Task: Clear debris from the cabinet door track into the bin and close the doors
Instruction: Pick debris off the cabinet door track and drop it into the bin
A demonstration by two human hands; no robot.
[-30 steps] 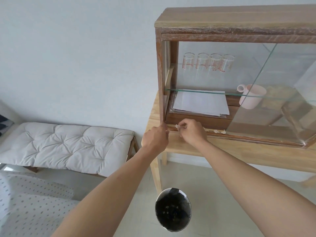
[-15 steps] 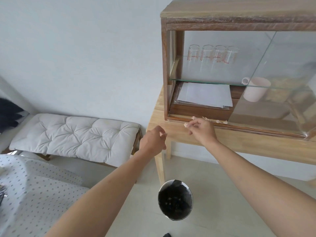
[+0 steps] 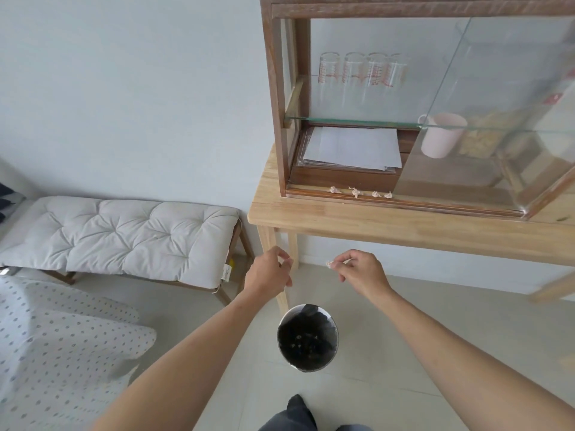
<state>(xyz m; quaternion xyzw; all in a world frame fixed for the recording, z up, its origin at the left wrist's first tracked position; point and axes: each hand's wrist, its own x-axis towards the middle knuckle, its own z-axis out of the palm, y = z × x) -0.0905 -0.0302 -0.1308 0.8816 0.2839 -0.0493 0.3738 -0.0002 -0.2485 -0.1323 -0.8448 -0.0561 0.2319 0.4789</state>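
Note:
A wooden cabinet (image 3: pixel 273 98) with sliding glass doors (image 3: pixel 485 119) stands on a light wooden table (image 3: pixel 389 219); its left half is uncovered. Several pale bits of debris (image 3: pixel 354 191) lie in the door track (image 3: pixel 311 194) at the cabinet's bottom front. My right hand (image 3: pixel 361 272) is below the table edge, above the floor, pinching a small pale piece of debris (image 3: pixel 329 264) at its fingertips. My left hand (image 3: pixel 270 272) hangs beside it with fingers pinched together; a small pale bit seems to sit between them. A round bin (image 3: pixel 308 337) with a black liner stands on the floor just below both hands.
A bench with a white tufted cushion (image 3: pixel 124 237) stands left of the table. A dotted fabric (image 3: pixel 56 346) lies at lower left. Inside the cabinet are papers (image 3: pixel 351 147), a pink mug (image 3: pixel 441 135) and glass beakers (image 3: pixel 361 70) on a glass shelf.
Both hands have come down from the cabinet track to just above the bin, the right one carrying a piece of debris. My view has tilted down.

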